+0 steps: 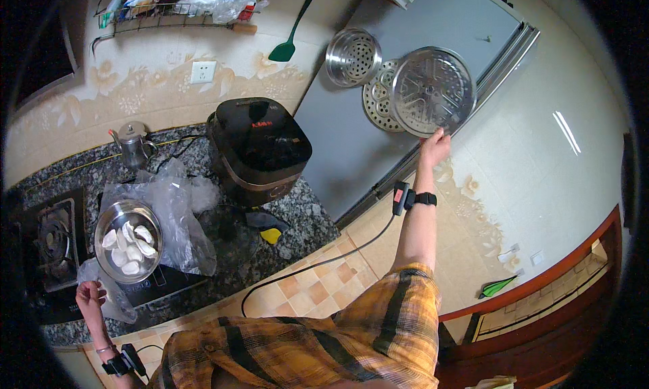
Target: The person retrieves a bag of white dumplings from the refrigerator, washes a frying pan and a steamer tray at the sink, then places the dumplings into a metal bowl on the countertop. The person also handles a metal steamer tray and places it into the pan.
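At the lower edge of a round stainless-steel steamer tray [431,87], my right hand [436,148] pinches the rim. The tray is raised against the grey side of the refrigerator [350,135]. It partly covers a flat perforated steel steamer rack [376,97]. My left hand [91,298], fingers curled, is beside a clear plastic bag [119,305] at the counter's front; whether it grips the bag is unclear. Just above that hand, a steel bowl [102,257] holds several pale dumplings [133,252]. More clear plastic [177,221] lies along the bowl's right side.
A black rice cooker [261,140] stands on the granite counter [314,211], with a steel kettle [134,148] behind. The gas burner [53,237] is left of the bowl. Another perforated steel steamer pan [353,57] hangs on the refrigerator. A cable [304,272] trails from my right wrist.
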### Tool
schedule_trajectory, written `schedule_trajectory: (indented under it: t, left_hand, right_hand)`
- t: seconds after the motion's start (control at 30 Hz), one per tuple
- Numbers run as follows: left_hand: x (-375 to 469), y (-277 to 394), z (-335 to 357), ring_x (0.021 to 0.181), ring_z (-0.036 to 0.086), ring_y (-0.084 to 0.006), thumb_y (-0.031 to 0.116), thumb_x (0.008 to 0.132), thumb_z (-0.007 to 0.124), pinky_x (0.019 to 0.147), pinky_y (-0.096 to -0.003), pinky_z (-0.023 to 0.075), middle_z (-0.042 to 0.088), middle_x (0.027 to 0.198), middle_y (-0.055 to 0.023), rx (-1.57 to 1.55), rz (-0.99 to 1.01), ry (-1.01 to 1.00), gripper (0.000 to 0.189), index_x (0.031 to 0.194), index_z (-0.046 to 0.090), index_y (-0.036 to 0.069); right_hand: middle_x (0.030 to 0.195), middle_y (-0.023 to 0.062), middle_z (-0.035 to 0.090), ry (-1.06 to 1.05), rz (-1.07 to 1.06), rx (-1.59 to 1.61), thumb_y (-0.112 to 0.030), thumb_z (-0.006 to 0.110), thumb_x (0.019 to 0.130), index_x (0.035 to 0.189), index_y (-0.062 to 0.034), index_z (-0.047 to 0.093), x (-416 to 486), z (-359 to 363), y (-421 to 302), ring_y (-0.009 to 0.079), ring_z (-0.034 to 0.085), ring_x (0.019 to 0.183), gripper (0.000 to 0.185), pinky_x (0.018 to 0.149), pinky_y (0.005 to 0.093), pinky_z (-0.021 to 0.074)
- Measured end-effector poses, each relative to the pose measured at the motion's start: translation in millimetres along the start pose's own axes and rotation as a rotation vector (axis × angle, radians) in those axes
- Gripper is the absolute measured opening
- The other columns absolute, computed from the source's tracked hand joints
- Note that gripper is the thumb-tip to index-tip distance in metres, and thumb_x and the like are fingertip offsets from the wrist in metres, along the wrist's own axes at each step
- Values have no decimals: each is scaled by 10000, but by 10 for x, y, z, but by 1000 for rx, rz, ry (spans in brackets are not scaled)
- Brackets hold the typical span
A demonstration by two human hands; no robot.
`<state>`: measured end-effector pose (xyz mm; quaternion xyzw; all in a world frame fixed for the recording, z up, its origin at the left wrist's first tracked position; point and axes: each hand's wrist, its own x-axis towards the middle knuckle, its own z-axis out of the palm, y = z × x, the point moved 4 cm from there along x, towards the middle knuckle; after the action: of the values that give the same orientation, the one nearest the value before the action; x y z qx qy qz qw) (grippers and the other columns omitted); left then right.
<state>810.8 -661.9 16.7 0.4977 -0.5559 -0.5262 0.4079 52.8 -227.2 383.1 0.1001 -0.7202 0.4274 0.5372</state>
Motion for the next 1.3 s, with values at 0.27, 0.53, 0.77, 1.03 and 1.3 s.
schedule_trajectory:
  t: [0.27,0.53,0.77,1.03,1.3]
  left_hand:
    - [80,80,88,616,561,-61,314,907,558,515,-184,402,599,798,12,15,52,-25,248,869,563,69]
    - [-51,362,272,630,569,-72,310,910,552,535,-188,418,601,807,-9,5,130,-3,257,877,558,55]
    - [-520,1149,821,696,605,-120,183,938,490,656,-256,492,644,778,-64,-27,229,-42,261,815,618,-9]
    - [-850,1543,1193,867,614,-153,335,935,490,757,-302,515,581,1124,-105,-415,86,-284,462,1251,437,4]
    - [-1760,1047,-526,903,616,-153,141,882,587,794,-316,525,626,1066,-80,-918,85,85,292,1148,544,28]
  right_hand:
    - [643,95,584,0,151,444,-239,466,941,791,24,490,-227,-429,-183,157,555,448,304,416,268,450]
    - [601,43,572,-639,568,800,-193,540,913,756,-56,524,-1523,-333,-498,115,494,398,209,370,236,371]
    - [658,40,589,-1224,716,965,-173,530,919,827,-28,547,-2769,-179,-1357,91,481,440,172,391,219,378]
    - [798,20,621,-1731,649,1105,-263,534,922,1019,-49,581,-3722,-587,-2554,74,505,539,240,455,222,394]
    - [728,61,621,-2135,524,1155,-224,540,916,920,-1,587,-4910,-1795,-3839,103,503,503,228,445,233,404]
